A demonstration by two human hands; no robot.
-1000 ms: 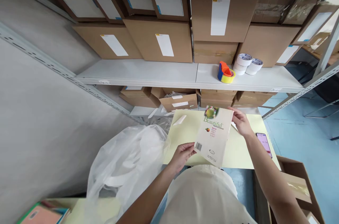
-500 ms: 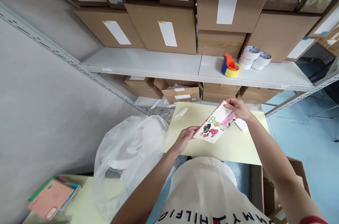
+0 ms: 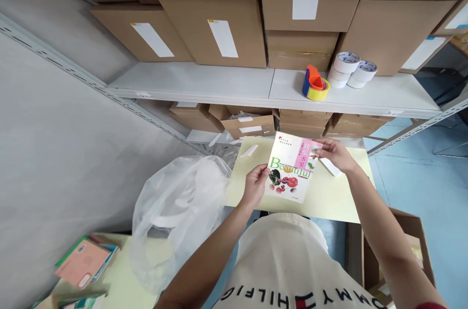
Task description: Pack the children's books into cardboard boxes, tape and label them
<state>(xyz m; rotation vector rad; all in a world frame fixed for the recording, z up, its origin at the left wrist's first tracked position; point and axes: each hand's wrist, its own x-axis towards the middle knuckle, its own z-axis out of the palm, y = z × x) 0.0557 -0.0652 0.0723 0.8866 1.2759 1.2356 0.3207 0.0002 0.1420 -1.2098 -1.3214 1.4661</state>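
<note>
A white book (image 3: 290, 167) with fruit pictures, a pink panel and the green word "Beautiful" on its cover is held up over the pale yellow table (image 3: 241, 192). My left hand (image 3: 256, 184) grips its left edge, thumb at the front. On the upper right edge, my right hand (image 3: 334, 153) pinches it; those fingers partly cover the edge. The cover faces me, nearly upright in view. Beneath my right hand lies a small white item (image 3: 331, 167) on the table, partly hidden. Another white scrap (image 3: 249, 150) rests at the table's back left.
A grey shelf (image 3: 204, 80) with cardboard boxes (image 3: 234, 36) runs behind the table. It carries a tape dispenser (image 3: 314, 85) and white tape rolls (image 3: 345, 67). A clear plastic bag (image 3: 179, 216) bulges at left, near stacked books (image 3: 82, 262). An open carton (image 3: 405, 245) stands at right.
The book has turned from a slanted, edge-on pose to face me squarely, its cover now in fuller view. Both hands have kept hold of it. The camera view has shifted slightly.
</note>
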